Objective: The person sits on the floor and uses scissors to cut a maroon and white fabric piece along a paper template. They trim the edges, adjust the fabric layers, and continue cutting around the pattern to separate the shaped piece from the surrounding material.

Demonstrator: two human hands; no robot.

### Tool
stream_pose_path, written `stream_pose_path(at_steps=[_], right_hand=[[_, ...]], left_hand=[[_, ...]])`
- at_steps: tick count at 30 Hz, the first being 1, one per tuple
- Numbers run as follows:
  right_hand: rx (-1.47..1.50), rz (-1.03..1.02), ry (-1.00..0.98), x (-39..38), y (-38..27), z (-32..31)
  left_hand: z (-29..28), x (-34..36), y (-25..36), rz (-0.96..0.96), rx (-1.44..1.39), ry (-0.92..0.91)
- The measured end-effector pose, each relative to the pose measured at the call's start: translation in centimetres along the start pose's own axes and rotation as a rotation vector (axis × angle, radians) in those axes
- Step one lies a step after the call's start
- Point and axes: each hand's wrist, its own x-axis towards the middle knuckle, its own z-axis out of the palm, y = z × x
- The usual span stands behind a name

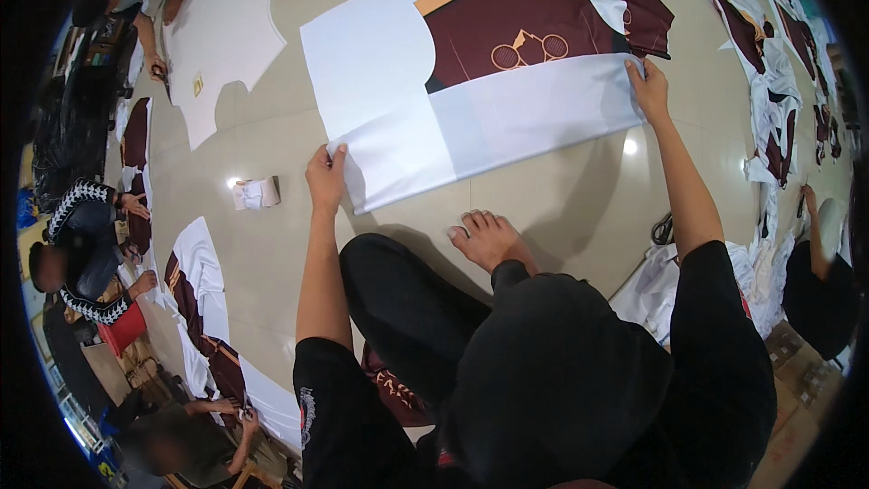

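A white fabric sheet (362,63) lies on the floor before me, printed with a maroon jersey panel (507,23) that has an orange top band and two crossed rackets. Its near part is folded over, white underside up, covering the lower part of the print. My left hand (326,177) is closed on the fold's near left corner, thumb on top. At the right end of the folded flap, my right hand (649,91) pinches the edge. A smaller maroon piece (647,23) pokes out beyond the sheet's right side. My bare foot (489,240) rests just below the fold.
A small pale bundle (257,194) sits left on the tiled floor. Black looped handles (663,229) lie right, near heaped white scraps (652,285). White fabric (222,32) lies upper left, where another person's hand (158,68) holds scissors. Other people work with maroon-and-white fabric (195,308) along both sides.
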Motion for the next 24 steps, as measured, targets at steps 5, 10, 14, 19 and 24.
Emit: stream_pose_path(at_steps=[5, 10, 14, 19, 24], right_hand=[[-0.059, 0.062, -0.022, 0.4, 0.6, 0.2], [-0.128, 0.049, -0.036, 1.6, 1.5, 0.6], [-0.175, 0.033, -0.041, 2.1, 1.4, 0.5], [-0.196, -0.013, -0.043, 2.7, 1.7, 0.5], [-0.111, 0.015, -0.056, 2.6, 0.8, 0.8]], left_hand=[[0.2, 0.4, 1.1, 0.002, 0.015, 0.016], [0.4, 0.9, 1.0, 0.008, 0.039, 0.085], [0.3, 1.1, 1.0, -0.023, 0.085, 0.095], [0.7, 1.2, 1.3, -0.049, 0.035, 0.125], [0.7, 1.3, 1.1, -0.055, 0.03, 0.144]])
